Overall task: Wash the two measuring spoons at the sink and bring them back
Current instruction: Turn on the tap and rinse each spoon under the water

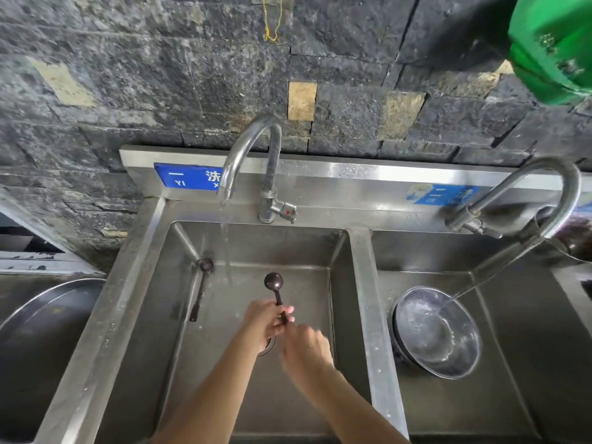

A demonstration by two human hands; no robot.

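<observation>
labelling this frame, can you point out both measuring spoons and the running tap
held spoon (273, 281), head view, on its round bowl
loose spoon (206, 265), head view, on its small bowl
running tap (271, 165), head view, on its upright pipe

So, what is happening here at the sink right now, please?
A person is washing at the sink basin under the running faucet. The left hand grips one dark measuring spoon by its handle, right of the water stream; the blurred right hand is at the handle's lower end. The second measuring spoon lies in the basin against its left wall.
</observation>
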